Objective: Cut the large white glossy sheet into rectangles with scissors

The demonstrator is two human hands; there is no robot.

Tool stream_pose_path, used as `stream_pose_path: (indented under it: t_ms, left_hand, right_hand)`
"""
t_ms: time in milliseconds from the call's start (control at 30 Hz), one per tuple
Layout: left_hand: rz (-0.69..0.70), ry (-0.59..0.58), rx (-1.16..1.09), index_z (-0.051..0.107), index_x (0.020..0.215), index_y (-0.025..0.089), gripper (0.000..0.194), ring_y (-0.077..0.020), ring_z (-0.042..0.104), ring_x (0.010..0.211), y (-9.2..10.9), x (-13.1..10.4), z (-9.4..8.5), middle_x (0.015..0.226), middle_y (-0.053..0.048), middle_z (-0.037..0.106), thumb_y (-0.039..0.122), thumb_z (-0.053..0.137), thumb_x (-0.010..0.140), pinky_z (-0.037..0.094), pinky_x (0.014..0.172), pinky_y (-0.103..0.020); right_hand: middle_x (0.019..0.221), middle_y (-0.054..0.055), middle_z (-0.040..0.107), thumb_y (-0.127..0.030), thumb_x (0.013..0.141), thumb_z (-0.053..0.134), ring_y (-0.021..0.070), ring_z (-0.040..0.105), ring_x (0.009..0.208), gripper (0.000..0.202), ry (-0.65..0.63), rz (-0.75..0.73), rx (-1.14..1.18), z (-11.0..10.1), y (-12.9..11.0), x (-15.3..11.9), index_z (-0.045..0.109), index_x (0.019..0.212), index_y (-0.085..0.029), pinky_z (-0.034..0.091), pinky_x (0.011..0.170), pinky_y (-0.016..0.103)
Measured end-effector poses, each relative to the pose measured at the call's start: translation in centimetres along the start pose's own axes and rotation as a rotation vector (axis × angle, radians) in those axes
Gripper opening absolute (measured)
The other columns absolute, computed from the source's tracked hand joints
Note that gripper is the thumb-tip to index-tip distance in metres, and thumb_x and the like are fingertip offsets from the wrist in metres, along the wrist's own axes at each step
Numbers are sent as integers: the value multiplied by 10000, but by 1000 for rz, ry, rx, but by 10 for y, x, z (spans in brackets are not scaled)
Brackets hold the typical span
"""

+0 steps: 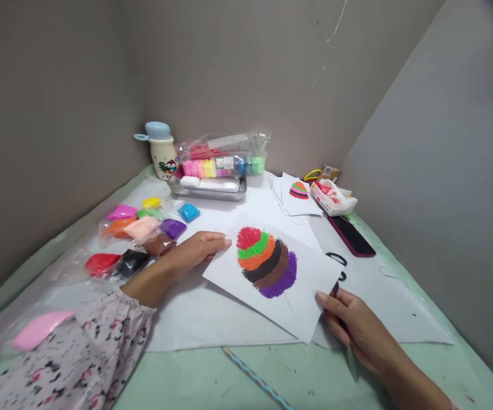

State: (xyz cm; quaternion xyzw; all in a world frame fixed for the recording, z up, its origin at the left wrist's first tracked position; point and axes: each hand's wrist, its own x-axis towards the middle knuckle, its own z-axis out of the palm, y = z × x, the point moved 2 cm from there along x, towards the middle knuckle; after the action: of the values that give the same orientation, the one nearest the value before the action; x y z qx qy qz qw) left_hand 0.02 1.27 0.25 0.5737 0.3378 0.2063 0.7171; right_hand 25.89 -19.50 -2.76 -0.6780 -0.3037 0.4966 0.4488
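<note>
A white sheet of paper [310,267] is held up at a tilt between my two hands. It carries a rounded shape of striped clay [263,259] in red, green, orange, black, brown and purple. My left hand [195,250] pinches the sheet's left edge between thumb and fingers. At the lower right corner, my right hand [353,324] is closed on the same sheet. A slim tool [352,364] shows below the right palm; its kind is unclear. Black scissor handles [337,259] lie just behind the sheet's right edge, the rest hidden.
Several bags of coloured clay [129,228] lie at left. A bottle [163,154], a tray [212,192] and a clay pack [225,162] stand at the back. A phone [351,234], tissue pack [332,198] and another decorated sheet [300,205] lie right. A pencil [255,378] lies in front.
</note>
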Motion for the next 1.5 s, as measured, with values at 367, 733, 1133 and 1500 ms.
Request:
stream_pose_path:
  t_ms: [367, 733, 1133, 1500]
  left_hand:
    - [-62, -191, -224, 711, 1077, 148, 380, -224, 712, 866, -14, 0, 7, 936, -71, 776, 141, 796, 707, 509, 908, -378]
    - [-75, -163, -167, 706, 1109, 131, 396, -218, 714, 866, -14, -1, 4, 922, -79, 779, 165, 781, 722, 526, 882, -353]
    - [-154, -188, -183, 700, 1061, 140, 369, -204, 706, 845, -14, -5, -1, 942, -64, 767, 174, 813, 711, 575, 785, -340]
    - [-148, -145, -81, 710, 948, 135, 356, -181, 651, 703, -10, -6, 1, 794, -41, 717, 358, 846, 706, 520, 633, -289]
  right_hand:
    - [332, -108, 347, -633, 838, 644, 75, 206, 423, 468, 75, 3, 35, 13, 8, 2, 467, 705, -221, 237, 494, 231]
    - [322, -106, 335, -640, 853, 628, 70, 152, 405, 474, 26, 3, 89, 12, 14, 7, 474, 705, -217, 152, 470, 242]
    - [287, -93, 323, -676, 828, 624, 61, 208, 357, 532, -10, 11, 53, 14, 18, 8, 496, 614, -206, 236, 460, 227]
    - [280, -96, 288, -679, 824, 619, 65, 184, 345, 536, -77, -24, 48, 16, 15, 5, 499, 589, -213, 291, 461, 237]
